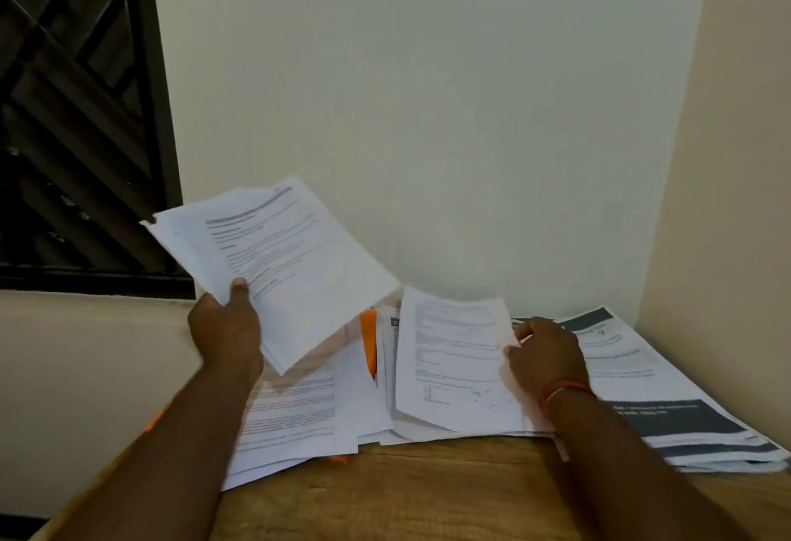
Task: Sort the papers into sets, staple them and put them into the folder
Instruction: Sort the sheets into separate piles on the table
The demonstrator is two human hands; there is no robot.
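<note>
Window grille point(64, 112): dark, at the far left behind the bench; no part of the job.
Left grip point(227, 326): pinching a sheaf, thumb on top, fingers underneath and out of sight.
Sheaf point(282, 266): several printed sheets held up off the bench, tilted and fanned a little at the upper left corner; I have it by its near left edge.
Left pile point(299, 412): loose printed sheets lying askew, below the sheaf and partly under my forearm.
Orange folder point(369, 339): only slivers show, between the left pile and the middle pile; I take it for the folder, mostly buried in paper.
Middle pile point(428, 420): thick, with uneven edges.
Top sheets point(449, 352): raised on the right side off the middle pile.
Right grip point(548, 352): fingers curled, pinching the right edge of the top sheets.
Right stack point(685, 420): sheets with dark bands, squared more neatly, lying in the wall corner.
Bench point(428, 489): wooden, with a bare strip nearest me.
Stapler: none in view.
Stage: sorting, I judge; nothing looks stapled or filed yet.
Handling: the paper is light, limp and slides sheet on sheet. Held by one edge, a sheaf will sag and fan. Better to take it mid-edge with the thumb flat, or by opposite edges with both grips. It should be tapped square on the bench before any staple goes in.
</note>
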